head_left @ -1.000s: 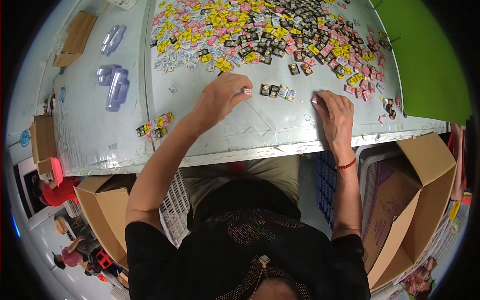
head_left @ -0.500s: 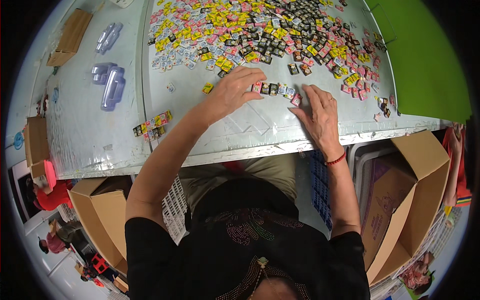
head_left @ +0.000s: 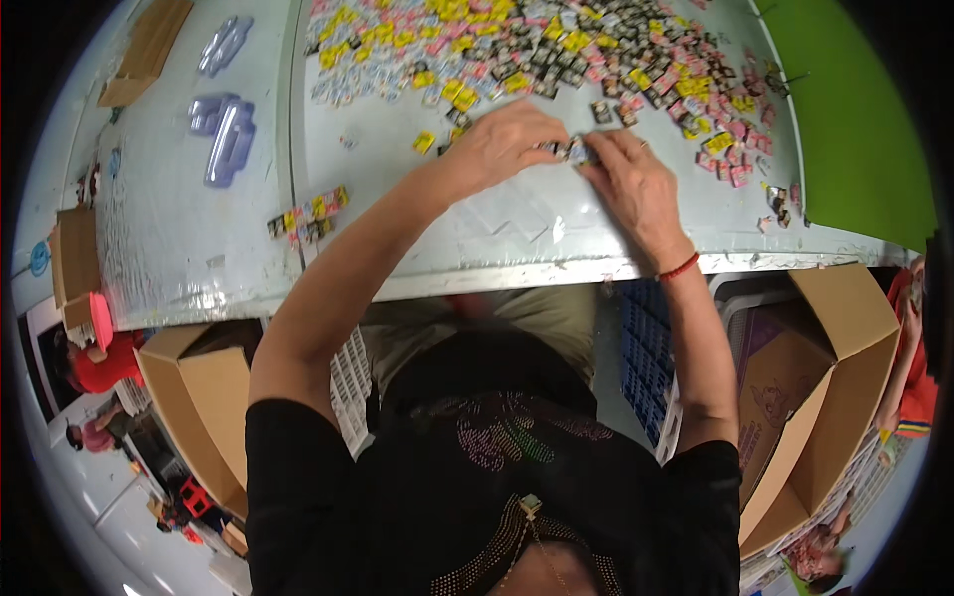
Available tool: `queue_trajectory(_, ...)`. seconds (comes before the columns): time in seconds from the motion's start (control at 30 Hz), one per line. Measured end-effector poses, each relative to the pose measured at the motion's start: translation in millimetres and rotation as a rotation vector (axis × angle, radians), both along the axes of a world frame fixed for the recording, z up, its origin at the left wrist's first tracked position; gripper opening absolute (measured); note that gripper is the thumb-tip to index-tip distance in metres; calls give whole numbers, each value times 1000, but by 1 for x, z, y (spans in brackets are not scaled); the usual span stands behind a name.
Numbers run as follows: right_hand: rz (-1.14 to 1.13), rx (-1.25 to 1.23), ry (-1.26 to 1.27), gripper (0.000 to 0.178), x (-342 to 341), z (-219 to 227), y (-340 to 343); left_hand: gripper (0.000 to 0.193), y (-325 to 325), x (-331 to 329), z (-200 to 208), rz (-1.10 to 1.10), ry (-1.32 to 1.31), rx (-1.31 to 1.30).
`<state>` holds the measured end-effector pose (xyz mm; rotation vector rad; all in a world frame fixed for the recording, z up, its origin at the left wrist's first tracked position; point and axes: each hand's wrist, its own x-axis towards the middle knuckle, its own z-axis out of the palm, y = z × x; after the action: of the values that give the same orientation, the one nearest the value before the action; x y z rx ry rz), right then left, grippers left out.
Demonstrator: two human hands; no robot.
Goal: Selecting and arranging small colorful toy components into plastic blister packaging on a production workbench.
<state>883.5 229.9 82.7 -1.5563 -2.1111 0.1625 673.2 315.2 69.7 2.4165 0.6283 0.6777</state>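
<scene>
My left hand (head_left: 502, 147) and my right hand (head_left: 636, 177) face each other over the table. Pinched between their fingertips is a short row of small printed blocks (head_left: 577, 151); a white-and-blue one shows in the gap, and fingers hide most of the rest. A single yellow block (head_left: 424, 142) lies beside my left wrist. Beyond both hands spreads a big loose heap of blocks (head_left: 556, 62) in yellow, black, pink and white. Nearer me, something flat and clear, seemingly a plastic piece (head_left: 517, 221), rests on the tabletop.
Grouped blocks (head_left: 310, 217) lie left of my forearm. Clear moulded plastic shells (head_left: 231, 149) sit farther left. A green panel (head_left: 855, 129) borders the table's right. Open cardboard boxes (head_left: 204, 397) (head_left: 845, 308) stand below the front edge on both sides. Other people are at the outer edges.
My hands have come together and slightly away from me, closing on the row of blocks that lay spread between them. The whole view has shifted a little.
</scene>
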Motion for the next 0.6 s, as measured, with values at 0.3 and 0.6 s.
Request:
queue_trajectory(0.3,7,-27,27,28,-15,20,-12,27,-8,-14,21,-40,-11,110)
queue_trajectory(0.6,-83,-118,85,26,-81,25,-54,24,-24,-57,47,-201,154,97)
